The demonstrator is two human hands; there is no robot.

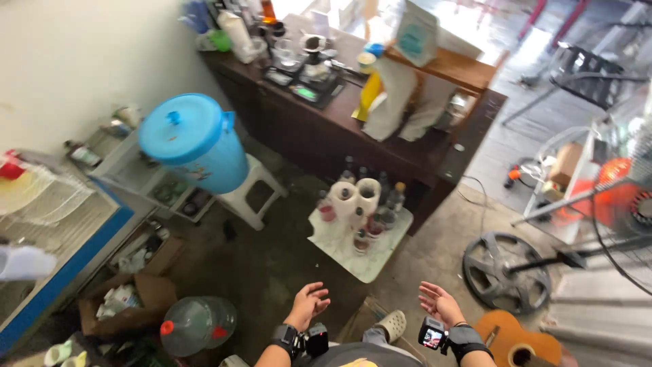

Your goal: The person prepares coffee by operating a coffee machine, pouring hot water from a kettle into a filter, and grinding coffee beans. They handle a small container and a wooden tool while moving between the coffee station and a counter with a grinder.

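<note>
both hands empty rn. my left hand (309, 301) is palm-up, fingers loosely curled and spread, touching nothing; right hand (438, 304) the same, open palm w/ fingers apart, clamped on nothing. they sit well apart from each other, low in the view, each wrist strapped w/ a small camera (432, 336).

nearest stuff ahead of them: a low white table (367, 261) on the concrete floor, carrying two paper rolls (356, 197), a few small jars and bottles (380, 221). it's between the hands and the long dark counter (353, 129), which is crowded w/ cups, a scale and bags. a foot in a pale clog (392, 325) shows between the hands.

as i read it, this is a pause / approach stage, nothing gripped yet. any pick from the white table would need a lean fwd, since the hands are near it but not touching.

other bits: blue lidded bucket (193, 143) on a white stool to the left, big clear water jug (197, 325) just beside the left arm, guitar body (519, 343) by the right arm, fan base (506, 272) further right.
</note>
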